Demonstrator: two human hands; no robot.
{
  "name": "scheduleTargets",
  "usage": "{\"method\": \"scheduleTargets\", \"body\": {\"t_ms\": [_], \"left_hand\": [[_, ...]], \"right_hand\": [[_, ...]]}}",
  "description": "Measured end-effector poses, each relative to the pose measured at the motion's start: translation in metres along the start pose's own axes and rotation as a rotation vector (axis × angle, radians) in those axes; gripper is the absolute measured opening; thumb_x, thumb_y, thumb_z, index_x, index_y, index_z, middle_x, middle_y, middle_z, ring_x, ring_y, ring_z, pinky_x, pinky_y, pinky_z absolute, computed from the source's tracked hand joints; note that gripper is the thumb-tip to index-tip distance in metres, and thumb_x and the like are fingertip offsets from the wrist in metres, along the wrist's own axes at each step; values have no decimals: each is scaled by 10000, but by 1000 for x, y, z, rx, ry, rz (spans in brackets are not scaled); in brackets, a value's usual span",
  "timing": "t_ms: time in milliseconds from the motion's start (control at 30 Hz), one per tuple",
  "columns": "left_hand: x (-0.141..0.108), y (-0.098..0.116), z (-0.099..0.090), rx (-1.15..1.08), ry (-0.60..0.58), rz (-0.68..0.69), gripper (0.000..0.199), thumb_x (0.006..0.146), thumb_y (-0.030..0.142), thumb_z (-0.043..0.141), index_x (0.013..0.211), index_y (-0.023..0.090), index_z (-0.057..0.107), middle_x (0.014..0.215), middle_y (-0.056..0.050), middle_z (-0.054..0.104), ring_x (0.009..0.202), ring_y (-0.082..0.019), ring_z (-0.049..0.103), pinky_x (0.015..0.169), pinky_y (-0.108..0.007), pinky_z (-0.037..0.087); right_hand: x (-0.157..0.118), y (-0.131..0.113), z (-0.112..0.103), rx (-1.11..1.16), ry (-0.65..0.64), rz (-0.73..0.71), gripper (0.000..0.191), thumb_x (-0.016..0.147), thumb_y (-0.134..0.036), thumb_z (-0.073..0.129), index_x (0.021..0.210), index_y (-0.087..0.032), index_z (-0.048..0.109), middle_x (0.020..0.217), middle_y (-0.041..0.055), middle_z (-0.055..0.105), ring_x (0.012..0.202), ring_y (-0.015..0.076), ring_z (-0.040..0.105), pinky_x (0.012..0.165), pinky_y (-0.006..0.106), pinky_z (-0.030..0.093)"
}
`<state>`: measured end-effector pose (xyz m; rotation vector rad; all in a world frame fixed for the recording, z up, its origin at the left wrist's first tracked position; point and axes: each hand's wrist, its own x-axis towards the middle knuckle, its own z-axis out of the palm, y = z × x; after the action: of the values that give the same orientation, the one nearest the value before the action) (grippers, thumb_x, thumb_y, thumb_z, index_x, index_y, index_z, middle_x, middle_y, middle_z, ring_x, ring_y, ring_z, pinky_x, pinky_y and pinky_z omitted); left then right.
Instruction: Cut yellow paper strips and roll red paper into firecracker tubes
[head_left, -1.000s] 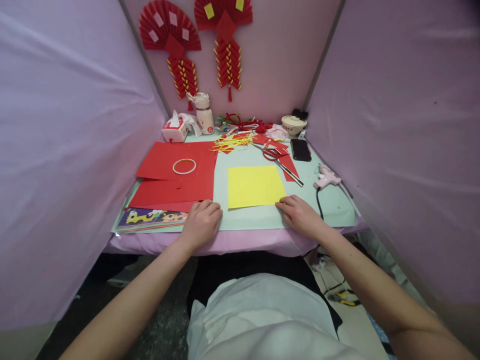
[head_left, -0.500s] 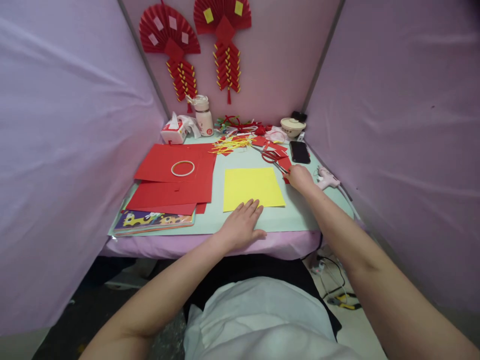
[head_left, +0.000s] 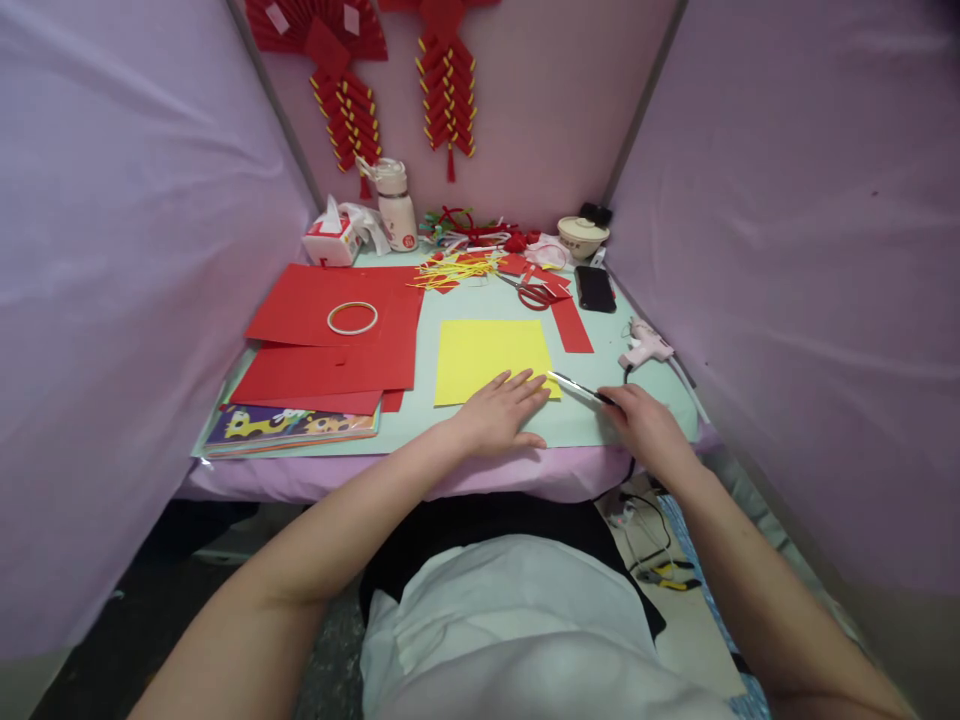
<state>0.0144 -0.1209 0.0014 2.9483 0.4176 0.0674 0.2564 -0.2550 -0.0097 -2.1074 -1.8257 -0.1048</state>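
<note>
My left hand (head_left: 504,415) lies palm down with fingers stretched out on the near right part of a square yellow sheet of paper (head_left: 487,355). My right hand (head_left: 646,425) is closed around the black end of a slim silver-and-black pointed tool (head_left: 574,386). The tool's light, narrow tip points left at the yellow sheet's right edge, close to my left fingertips. Whether it is a pen or a closed blade is too small to tell. Farther back lie red-handled scissors (head_left: 534,295), beside a red paper strip (head_left: 572,326).
On the left, red sheets (head_left: 390,350) and a white ring (head_left: 352,318) lie over a picture book (head_left: 292,425). Yellow strips (head_left: 454,270), a bottle (head_left: 396,208), a tissue box (head_left: 331,243) and a lidded bowl (head_left: 582,235) line the back. A phone (head_left: 596,289) and glue gun (head_left: 645,343) lie right.
My right hand has come back toward the near edge from beside the scissors, carrying the slim tool to the yellow sheet. My left hand has shifted right along the sheet. The view has tilted down.
</note>
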Motion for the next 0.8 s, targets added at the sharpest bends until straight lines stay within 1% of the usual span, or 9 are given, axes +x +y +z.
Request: {"method": "scheduleTargets", "body": {"t_ms": [100, 233, 433, 633, 800], "left_hand": [[9, -5, -1, -18, -67, 24, 865, 912, 714, 453, 1575, 186, 279, 1654, -107, 185, 1540, -304, 105, 1231, -491, 84], [7, -5, -3, -25, -119, 28, 893, 911, 730, 430, 1593, 192, 221, 1660, -97, 158, 1540, -306, 97, 1230, -480, 76], [5, -3, -1, -25, -121, 26, 883, 907, 741, 421, 1594, 223, 222, 1663, -88, 150, 1541, -307, 92, 1225, -489, 70], [8, -7, 7, -18, -99, 39, 881, 898, 768, 388, 1592, 249, 232, 1665, -86, 150, 1537, -322, 109, 1216, -511, 80], [8, -6, 7, -2, -101, 37, 873, 900, 769, 379, 1590, 253, 240, 1664, -89, 161, 1537, -314, 121, 1219, -502, 74]], "right_hand": [[-21, 5, 3, 17, 20, 11, 320, 979, -308, 445, 1151, -198, 691, 1037, 97, 636, 824, 215, 647, 704, 324, 486], [-27, 1, 3, 7, -26, 7, 354, 984, -311, 449, 1226, -198, 681, 1006, 87, 629, 832, 212, 633, 701, 316, 476], [-28, -4, 0, 27, -85, -21, 386, 998, -300, 409, 1277, -224, 664, 988, 80, 615, 795, 194, 619, 637, 296, 450], [-27, -6, -1, -16, -101, -55, 397, 1008, -310, 389, 1289, -226, 658, 1001, 91, 613, 794, 193, 603, 642, 291, 432], [-29, -7, 0, -38, -122, -68, 404, 1013, -286, 376, 1316, -219, 635, 1036, 99, 612, 820, 197, 600, 659, 292, 426]]}}
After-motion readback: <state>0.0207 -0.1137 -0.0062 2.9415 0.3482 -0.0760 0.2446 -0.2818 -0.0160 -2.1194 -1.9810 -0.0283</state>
